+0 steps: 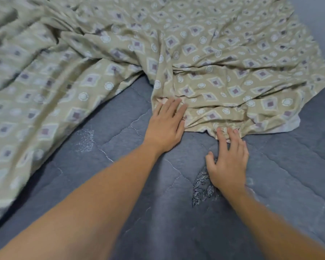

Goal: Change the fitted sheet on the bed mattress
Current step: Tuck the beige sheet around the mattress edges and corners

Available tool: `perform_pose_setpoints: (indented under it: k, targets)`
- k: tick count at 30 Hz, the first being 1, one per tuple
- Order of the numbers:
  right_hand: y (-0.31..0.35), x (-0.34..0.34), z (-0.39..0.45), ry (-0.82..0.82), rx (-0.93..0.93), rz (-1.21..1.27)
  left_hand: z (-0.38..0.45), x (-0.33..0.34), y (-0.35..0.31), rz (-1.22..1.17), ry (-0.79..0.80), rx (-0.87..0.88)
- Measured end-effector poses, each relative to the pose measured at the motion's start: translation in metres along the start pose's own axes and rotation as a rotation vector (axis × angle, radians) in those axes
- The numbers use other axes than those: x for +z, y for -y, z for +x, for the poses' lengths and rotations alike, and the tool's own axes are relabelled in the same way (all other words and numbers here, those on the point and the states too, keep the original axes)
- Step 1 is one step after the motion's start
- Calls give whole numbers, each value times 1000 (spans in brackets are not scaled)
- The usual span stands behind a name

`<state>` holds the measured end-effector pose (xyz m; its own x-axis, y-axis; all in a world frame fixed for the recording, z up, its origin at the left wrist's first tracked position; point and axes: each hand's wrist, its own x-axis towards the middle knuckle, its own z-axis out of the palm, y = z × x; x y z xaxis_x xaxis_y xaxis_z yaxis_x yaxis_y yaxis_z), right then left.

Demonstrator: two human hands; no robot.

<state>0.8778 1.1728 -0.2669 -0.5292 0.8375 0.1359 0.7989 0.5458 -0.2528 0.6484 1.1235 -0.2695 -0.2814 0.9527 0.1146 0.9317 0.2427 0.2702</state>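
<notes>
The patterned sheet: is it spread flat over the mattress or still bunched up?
Bunched. The patterned sheet lies in deep folds, with bare blue mattress showing in front of its gathered edge, where both hands touch it.

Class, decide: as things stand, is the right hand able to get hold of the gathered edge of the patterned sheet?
Probably yes. The right hand lies open on the blue mattress, its fingertips already on the sheet edge, and nothing lies between.
</notes>
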Motion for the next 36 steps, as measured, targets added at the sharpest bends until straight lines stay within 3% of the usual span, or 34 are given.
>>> perform_pose_setpoints:
  k: [6, 13, 16, 19, 21, 25, 29, 36]
  targets:
    - [26, -9, -18, 37, 35, -22, -160, -48, 67, 92, 34, -79]
    - [203, -6, -126, 292, -250, 165, -318, -139, 121, 308, 139, -138]
    - [279, -9, -141, 422, -363, 185, -355, -178, 143, 334, 157, -362]
    - [344, -11, -150, 597, -473, 173, -387, -196, 168, 266, 299, -682]
    - [378, -9, -154, 641, -560, 151, -407, -201, 185, 213, 356, -736]
    - [429, 1, -163, 591, -607, 185, -431, -218, 217, -79, 108, -705]
    - [461, 6, -167, 441, -642, 163, -440, -245, 246, -297, -85, -731]
    - [507, 19, -146, 288, -683, 128, -457, -266, 277, -378, -111, -644]
